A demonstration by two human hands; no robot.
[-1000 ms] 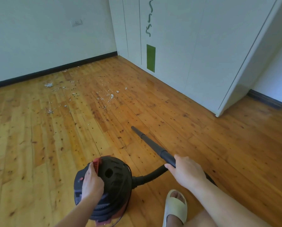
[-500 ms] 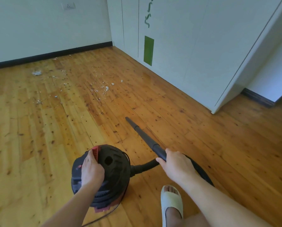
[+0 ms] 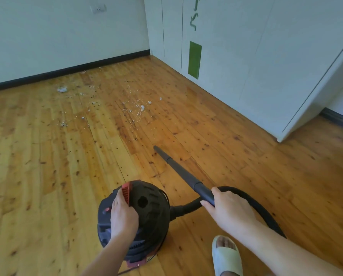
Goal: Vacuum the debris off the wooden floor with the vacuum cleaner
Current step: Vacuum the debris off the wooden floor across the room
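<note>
Wooden floor [image 3: 37,176] holds white debris [image 3: 136,110] near the far wall [image 3: 47,36], well beyond the tube [image 3: 178,170] tip. The left hand [image 3: 123,218] grips the vacuum cleaner [image 3: 148,212] top; the right hand [image 3: 229,212] wraps the tube. White wardrobe [image 3: 246,66] stands right.

My one view rides the head, tilted forward and down. The vacuum [image 3: 150,208] sits close at 6 o'clock, the wall [image 3: 47,36] far at 12.

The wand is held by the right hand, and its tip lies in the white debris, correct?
No. The right hand does hold the wand, but the head view shows its tip over bare boards, short of the white debris.
</note>
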